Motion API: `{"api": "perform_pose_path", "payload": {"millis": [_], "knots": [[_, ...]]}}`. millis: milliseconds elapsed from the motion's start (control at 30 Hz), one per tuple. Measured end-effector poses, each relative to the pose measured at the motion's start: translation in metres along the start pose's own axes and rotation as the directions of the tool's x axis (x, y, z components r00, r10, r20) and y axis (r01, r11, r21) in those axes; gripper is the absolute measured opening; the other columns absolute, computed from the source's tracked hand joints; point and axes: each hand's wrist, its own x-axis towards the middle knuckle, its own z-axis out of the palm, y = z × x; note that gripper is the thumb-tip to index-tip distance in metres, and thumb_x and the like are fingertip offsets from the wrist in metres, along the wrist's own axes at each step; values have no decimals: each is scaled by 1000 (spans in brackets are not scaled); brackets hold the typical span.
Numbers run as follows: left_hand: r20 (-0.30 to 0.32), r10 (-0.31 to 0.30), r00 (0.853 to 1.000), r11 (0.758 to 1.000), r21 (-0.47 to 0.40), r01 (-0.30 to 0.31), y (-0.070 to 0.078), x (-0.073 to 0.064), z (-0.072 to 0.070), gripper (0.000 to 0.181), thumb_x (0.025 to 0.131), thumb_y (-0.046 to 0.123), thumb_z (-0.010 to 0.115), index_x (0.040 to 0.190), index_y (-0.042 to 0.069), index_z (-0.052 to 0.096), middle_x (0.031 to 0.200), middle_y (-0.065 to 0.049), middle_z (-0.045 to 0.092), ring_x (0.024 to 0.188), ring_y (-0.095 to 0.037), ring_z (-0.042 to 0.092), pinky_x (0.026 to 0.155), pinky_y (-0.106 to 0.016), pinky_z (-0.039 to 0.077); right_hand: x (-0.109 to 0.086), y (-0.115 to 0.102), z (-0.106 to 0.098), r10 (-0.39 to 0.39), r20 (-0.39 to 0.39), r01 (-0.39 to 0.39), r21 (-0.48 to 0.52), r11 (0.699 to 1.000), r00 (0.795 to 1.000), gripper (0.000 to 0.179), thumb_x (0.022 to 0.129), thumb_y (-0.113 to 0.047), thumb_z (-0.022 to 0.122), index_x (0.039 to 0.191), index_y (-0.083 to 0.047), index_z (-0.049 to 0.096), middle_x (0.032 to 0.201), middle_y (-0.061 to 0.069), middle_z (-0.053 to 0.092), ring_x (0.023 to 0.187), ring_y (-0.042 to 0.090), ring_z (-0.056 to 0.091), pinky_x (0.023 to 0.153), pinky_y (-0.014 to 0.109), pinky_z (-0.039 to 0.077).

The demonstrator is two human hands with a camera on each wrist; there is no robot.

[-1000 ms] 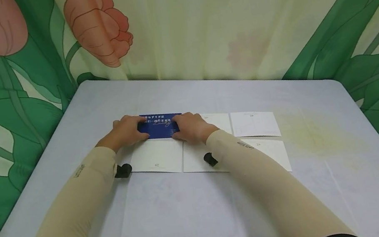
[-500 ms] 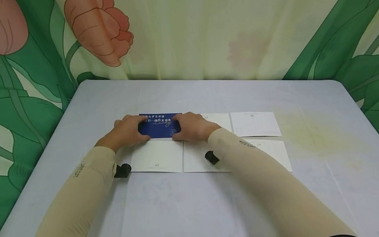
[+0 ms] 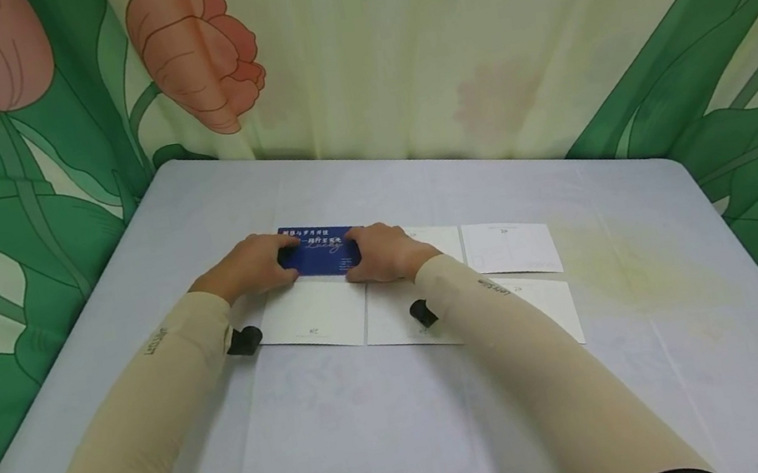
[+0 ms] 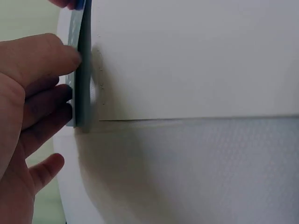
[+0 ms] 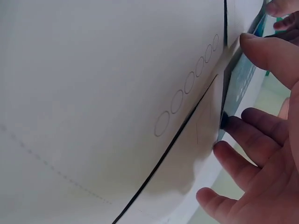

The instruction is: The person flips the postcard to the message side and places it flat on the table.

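Note:
A blue postcard (image 3: 321,253) with white lettering lies at the back left of a group of cards in the head view. My left hand (image 3: 249,266) holds its left end between thumb and fingers. Its right end is held the same way by my right hand (image 3: 385,254). From the left wrist, the postcard (image 4: 78,88) appears nearly edge-on, with the thumb on its near side. In the right wrist view, the right thumb and fingers (image 5: 252,140) meet the edge of the postcard (image 5: 243,77). The fingers hide both of its ends.
White cards lie face down in two rows: one (image 3: 313,316) directly in front of the postcard, another (image 3: 510,247) at the back right. The right forearm covers parts of several. A white cloth covers the table (image 3: 355,444); a floral curtain (image 3: 390,40) hangs behind.
The left fingers have shifted slightly at the postcard's left end, showing more of its lettering there. The right hand and the white cards have stayed almost still.

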Motion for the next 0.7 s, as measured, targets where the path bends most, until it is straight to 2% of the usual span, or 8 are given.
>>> {"api": "perform_pose_path", "payload": {"millis": [100, 200, 433, 567, 700], "knots": [[-27, 11, 1000, 1000, -25, -12, -2, 0, -1, 48, 95, 15, 63, 141, 1, 56, 141, -22, 54, 135, -40, 45, 110, -52, 34, 0, 0, 0, 1, -8, -1, 5, 1000, 1000, 71, 91, -37, 68, 151, -9, 42, 137, 13, 58, 117, 26, 55, 104, 44, 41], [-39, 11, 999, 999, -50, -13, -2, -1, -1, 44, 96, 13, 61, 138, 0, 59, 139, -21, 56, 134, -38, 46, 110, -50, 34, 0, 0, 1, 0, -13, 0, -12, 1000, 1000, 70, 91, -36, 67, 151, -8, 43, 137, 13, 58, 117, 26, 55, 104, 43, 41], [-34, 27, 999, 999, -39, -29, -1, -1, 2, 64, 90, 22, 75, 144, -1, 50, 147, -24, 46, 138, -41, 38, 112, -51, 30, 0, 0, 2, 5, -19, -6, -26, 1000, 1000, 69, 94, -40, 68, 151, -9, 43, 137, 12, 58, 117, 25, 56, 103, 42, 42], [-24, 0, 1000, 999, -43, -1, -1, -2, 3, 67, 90, 25, 75, 146, 2, 48, 148, -24, 45, 137, -40, 39, 112, -52, 32, 0, 0, 2, 10, -22, -10, -8, 1000, 1000, 66, 95, -39, 67, 150, -10, 44, 138, 12, 58, 118, 25, 56, 104, 42, 41], [-17, -24, 1000, 999, -24, 23, -3, -2, 2, 62, 92, 26, 72, 146, 5, 50, 147, -24, 47, 136, -41, 42, 111, -53, 32, 0, 0, 1, -1, -26, 1, -20, 1000, 1000, 70, 93, -41, 68, 150, -9, 44, 137, 11, 58, 118, 25, 56, 104, 42, 41]]}}
